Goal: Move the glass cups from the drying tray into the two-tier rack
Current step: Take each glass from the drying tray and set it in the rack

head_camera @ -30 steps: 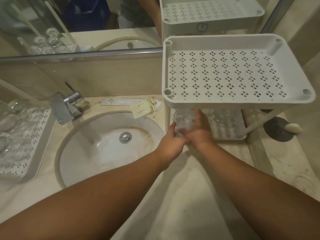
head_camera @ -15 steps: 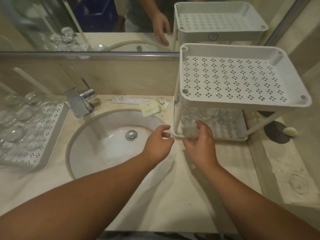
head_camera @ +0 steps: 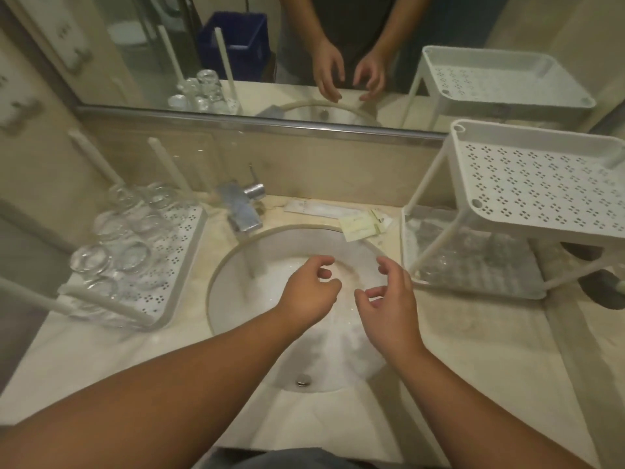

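While both of your hands hang over the sink [head_camera: 236, 319] with nothing in them, you are between cups: the step in hand looks like the trip across to the drying tray [head_camera: 176, 265] for the next one. Your left hand [head_camera: 309, 292] sits near the middle of the view and your right hand [head_camera: 389, 306] just beside it at 3 o'clock; they are close but not touching. Each grip is loose, fingers half curled and thumbs apart from them, holding nothing and touching nothing. The glass cups [head_camera: 111, 255] left to move stand bunched on the tray at 9 o'clock from your hands, on the surface left of the sink, most of them toward the tray's far and left side. They look to be mouth-down, though the blur makes that hard to settle. The two-tier rack [head_camera: 541, 191] stands at 3 o'clock on the same surface; its upper shelf shows no cups, while on the lower shelf [head_camera: 473, 265] there are blurred glass shapes whose number I cannot tell. Your next move calls for a reach to 9 o'clock with the left hand, opening the grip wide enough to take one cup round its wall, and picking an outer cup so you do not knock its neighbours. The white posts [head_camera: 169, 170] slanting over the tray will want steering round. Wet glass is slippery, so close firmly before you lift.
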Motion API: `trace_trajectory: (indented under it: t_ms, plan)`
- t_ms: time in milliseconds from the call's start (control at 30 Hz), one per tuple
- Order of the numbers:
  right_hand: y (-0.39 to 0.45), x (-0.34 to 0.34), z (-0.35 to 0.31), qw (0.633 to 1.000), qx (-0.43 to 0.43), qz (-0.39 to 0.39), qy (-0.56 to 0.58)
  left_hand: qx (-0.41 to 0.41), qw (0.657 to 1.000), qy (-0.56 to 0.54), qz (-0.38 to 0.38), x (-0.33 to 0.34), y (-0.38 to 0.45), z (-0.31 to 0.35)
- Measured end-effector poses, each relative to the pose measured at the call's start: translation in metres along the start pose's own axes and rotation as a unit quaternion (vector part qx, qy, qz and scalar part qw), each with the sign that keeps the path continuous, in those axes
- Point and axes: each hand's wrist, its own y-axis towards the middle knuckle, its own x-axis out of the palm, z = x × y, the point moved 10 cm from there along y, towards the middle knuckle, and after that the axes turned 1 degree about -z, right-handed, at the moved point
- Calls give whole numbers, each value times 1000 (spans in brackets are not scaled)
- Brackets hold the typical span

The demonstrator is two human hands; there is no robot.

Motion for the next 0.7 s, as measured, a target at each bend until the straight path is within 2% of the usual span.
trace_trajectory:
  t_ms: [433, 700]
  plan:
    - [-12, 137, -136, 995, -74, -62, 20, 62, 996, -57, 26, -157, -30, 6]
    - [-15, 200, -202, 984, -133, -109, 39, 81, 986, -113, 90, -240, -51, 4]
